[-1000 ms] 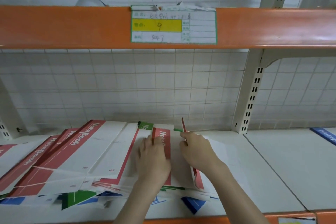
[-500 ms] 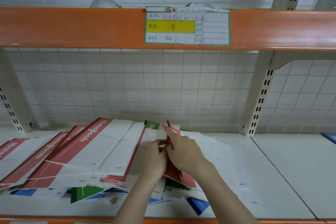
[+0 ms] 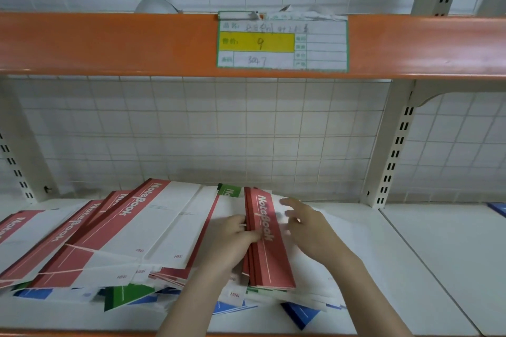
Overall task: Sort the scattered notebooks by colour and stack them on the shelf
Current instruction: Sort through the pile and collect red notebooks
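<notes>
The left hand [image 3: 231,238] is pinching the spine edge of a small bundle of red-spined white paper notebooks [image 3: 267,238], which is lying on top of the heap on the white metal shelf [image 3: 443,262]. The right hand [image 3: 309,230] is hovering just right of that grip, fingers spread and gripping nothing (motion blur is hiding the fingertips). The thin bundle is likely fanning apart if lifted by one edge. Green and blue covers [image 3: 128,295] are lying buried below the grip, hampering sorting. Left of it, more red notebooks [image 3: 131,227] are overlapping loosely and risk sliding. Farther up, a paper price label [image 3: 282,42] is hanging on the orange beam [image 3: 109,44].
</notes>
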A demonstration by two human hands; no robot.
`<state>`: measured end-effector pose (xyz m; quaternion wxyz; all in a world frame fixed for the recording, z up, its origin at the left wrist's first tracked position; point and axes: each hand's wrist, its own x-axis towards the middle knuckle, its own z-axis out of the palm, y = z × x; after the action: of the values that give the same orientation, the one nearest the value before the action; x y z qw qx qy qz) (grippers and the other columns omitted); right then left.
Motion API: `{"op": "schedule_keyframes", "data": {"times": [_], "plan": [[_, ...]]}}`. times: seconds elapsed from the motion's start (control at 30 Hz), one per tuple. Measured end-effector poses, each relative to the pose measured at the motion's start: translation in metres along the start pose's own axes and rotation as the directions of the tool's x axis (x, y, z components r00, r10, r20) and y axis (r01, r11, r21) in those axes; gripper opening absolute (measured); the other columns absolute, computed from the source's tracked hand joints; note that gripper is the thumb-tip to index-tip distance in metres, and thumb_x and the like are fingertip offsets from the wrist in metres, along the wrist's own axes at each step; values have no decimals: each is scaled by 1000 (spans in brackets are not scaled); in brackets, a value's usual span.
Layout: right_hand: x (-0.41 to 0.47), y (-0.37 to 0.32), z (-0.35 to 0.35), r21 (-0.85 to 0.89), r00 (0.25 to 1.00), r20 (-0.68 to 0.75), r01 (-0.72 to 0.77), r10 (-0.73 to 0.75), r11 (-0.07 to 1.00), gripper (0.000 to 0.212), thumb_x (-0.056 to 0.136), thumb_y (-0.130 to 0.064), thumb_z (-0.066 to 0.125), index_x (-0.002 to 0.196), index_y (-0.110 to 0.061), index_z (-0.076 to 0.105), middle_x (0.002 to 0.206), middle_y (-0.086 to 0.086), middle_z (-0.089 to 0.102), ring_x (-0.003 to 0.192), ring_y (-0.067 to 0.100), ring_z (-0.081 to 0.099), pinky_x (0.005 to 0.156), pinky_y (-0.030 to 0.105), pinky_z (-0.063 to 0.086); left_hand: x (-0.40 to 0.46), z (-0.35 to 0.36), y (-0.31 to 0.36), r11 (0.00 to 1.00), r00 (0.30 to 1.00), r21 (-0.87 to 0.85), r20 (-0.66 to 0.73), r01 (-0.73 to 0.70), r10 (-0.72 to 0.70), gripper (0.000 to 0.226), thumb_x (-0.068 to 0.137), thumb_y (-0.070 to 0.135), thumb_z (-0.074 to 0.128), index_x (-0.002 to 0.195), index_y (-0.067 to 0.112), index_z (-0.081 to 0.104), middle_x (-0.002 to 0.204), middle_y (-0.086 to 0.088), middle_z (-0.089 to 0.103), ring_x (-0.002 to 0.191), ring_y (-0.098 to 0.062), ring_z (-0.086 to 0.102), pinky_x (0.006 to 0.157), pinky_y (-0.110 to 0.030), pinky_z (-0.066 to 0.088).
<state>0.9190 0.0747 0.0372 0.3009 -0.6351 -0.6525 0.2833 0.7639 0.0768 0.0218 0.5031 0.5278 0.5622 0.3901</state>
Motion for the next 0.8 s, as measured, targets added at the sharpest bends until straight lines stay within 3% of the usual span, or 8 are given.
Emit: {"op": "schedule_keyframes", "data": {"times": [0.13, 0.2, 0.27, 0.47, 0.53, 0.63, 0.73, 0.8], "plan": [[1, 13, -7, 20, 987, -159, -20, 23, 1000, 53, 98, -28, 44, 144, -12, 24, 125, 8, 54, 106, 22, 57, 78, 23, 38, -3, -4, 0, 972, 993, -205, -34, -114, 109, 30, 90, 6, 59, 110, 27, 57, 105, 1, 66, 94, -17, 66, 77, -33, 52], [3, 7, -10, 266, 974, -217, -11, 71, 964, 17, 97, -28, 47, 109, -17, 43, 86, -1, 54, 74, 12, 53, 62, 17, 37, -5, -6, 6, 946, 975, -238, -68, -220, 210, 30, 92, 6, 57, 110, 30, 56, 105, 5, 68, 95, -14, 67, 80, -35, 53], [3, -3, -12, 509, 964, -238, 22, 116, 860, 14, 97, -21, 48, 85, -14, 43, 74, 0, 40, 64, 12, 40, 54, 15, 33, -8, -10, 16, 911, 944, -249, -106, -328, 311, 28, 93, 9, 53, 110, 31, 53, 98, 11, 70, 89, -8, 69, 72, -29, 55], [-7, -28, -3, 785, 945, -304, 175, 122, 595, 13, 95, -21, 52, 84, -26, 58, 81, -19, 60, 85, 7, 54, 78, 22, 39, -11, -23, 34, 861, 879, -200, -202, -468, 432, 17, 87, 28, 59, 103, 31, 56, 91, 10, 70, 82, -8, 69, 61, -19, 54], [-10, -28, 4, 796, 932, -339, 214, 125, 566, 11, 95, -26, 51, 101, -32, 58, 94, -27, 56, 96, -6, 52, 86, 17, 35, -11, -22, 31, 858, 880, -222, -230, -462, 415, 24, 78, 35, 63, 101, 28, 59, 88, 7, 72, 79, -10, 70, 60, -20, 55], [-9, -17, 21, 829, 961, -251, 152, 115, 539, 55, 95, -38, 47, 146, -26, 29, 141, -13, 35, 135, 7, 29, 102, 25, 23, -8, -10, 19, 883, 904, -247, -271, -398, 332, 35, 68, 44, 66, 99, 28, 63, 91, 6, 72, 84, -12, 70, 70, -27, 56], [-9, -11, 37, 789, 951, -279, 147, 135, 596, 57, 97, -41, 40, 149, -25, 22, 154, -9, 25, 142, 13, 22, 115, 35, 19, -6, -2, 8, 915, 916, -207, -283, -347, 283, 45, 65, 49, 66, 106, 31, 60, 97, 11, 69, 91, -8, 66, 72, -23, 52], [-11, -6, 44, 768, 954, -280, 154, 110, 622, 43, 99, -39, 37, 140, -26, 39, 143, -8, 43, 133, 12, 39, 113, 36, 29, -5, -2, 6, 924, 918, -181, -283, -337, 280, 43, 70, 46, 66, 110, 32, 57, 99, 12, 67, 91, -6, 64, 69, -20, 50]]}}
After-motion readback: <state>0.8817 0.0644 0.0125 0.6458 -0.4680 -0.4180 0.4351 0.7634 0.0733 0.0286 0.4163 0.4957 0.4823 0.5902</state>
